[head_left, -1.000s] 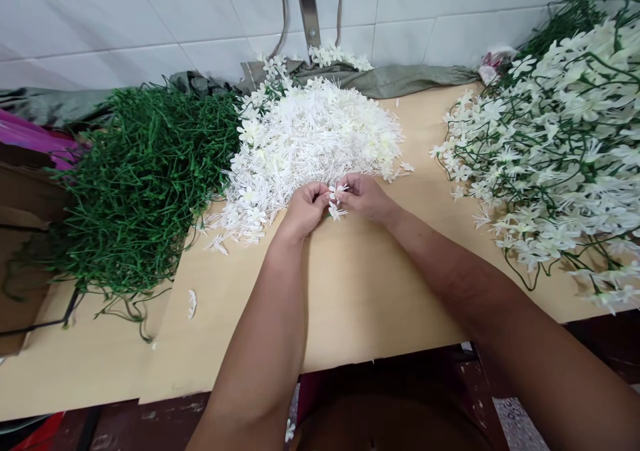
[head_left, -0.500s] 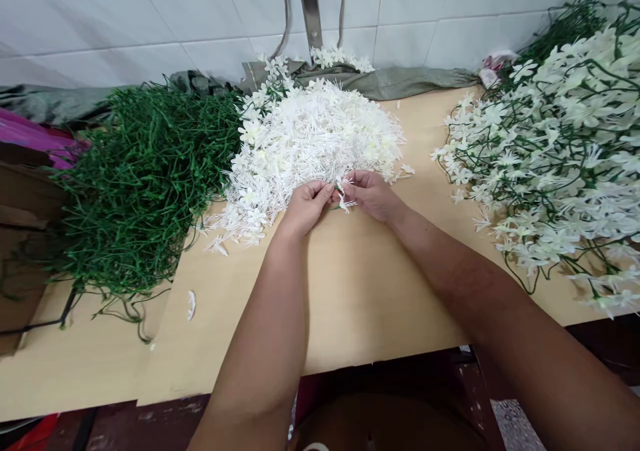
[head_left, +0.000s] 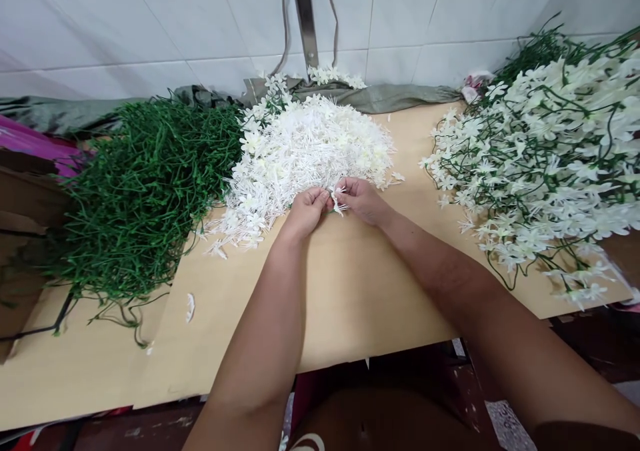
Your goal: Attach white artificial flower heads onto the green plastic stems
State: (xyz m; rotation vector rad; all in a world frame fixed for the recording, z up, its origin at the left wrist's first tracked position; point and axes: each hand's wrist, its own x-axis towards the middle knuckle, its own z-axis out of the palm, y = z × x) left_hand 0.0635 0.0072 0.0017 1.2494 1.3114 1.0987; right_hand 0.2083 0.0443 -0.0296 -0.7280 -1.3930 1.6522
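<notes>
My left hand (head_left: 309,212) is closed in a pinch around a green plastic stem, most of which its fingers hide. Fingertip to fingertip with it, my right hand (head_left: 363,200) pinches a small white artificial flower (head_left: 339,201) at the stem's end. Both hands are at the near edge of a heap of loose white flower pieces (head_left: 315,148). To the left of that heap lies a tangled pile of green plastic stems (head_left: 150,198). On the right is a big pile of white flowers on green stems (head_left: 545,164).
Tan board covers the table (head_left: 370,304). One white piece (head_left: 191,308) lies alone at the left. Rolled grey-green cloth (head_left: 400,96) runs along the tiled wall, where a metal post (head_left: 305,21) stands. A cardboard box (head_left: 23,238) and pink plastic (head_left: 37,141) are at far left.
The view has tilted up and shifted a little. My hands stay together, with the white flower still between them and the fingers slightly closer.
</notes>
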